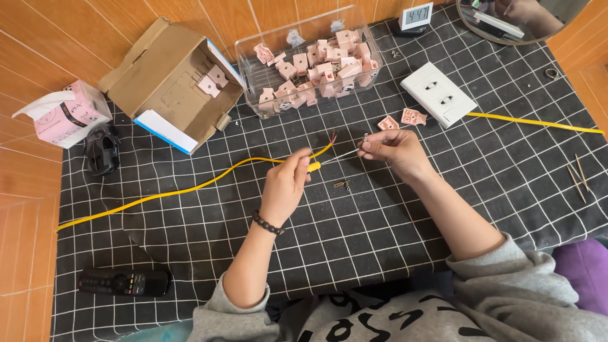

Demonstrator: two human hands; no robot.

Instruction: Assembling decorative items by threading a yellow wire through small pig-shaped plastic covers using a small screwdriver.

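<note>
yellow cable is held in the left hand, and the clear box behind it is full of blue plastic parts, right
Not quite. The left hand does hold the yellow cable, but the parts in the clear box are pink, not blue, as the head view shows.

Work surface: black cloth (392,228) with a white grid, spread flat. Floor beneath: orange-brown tiles (28,190) with pale joints, showing at left, top and right edges. Round mirror (506,31) at top right corner. Light even, daylight-like, soft shadows.
</note>
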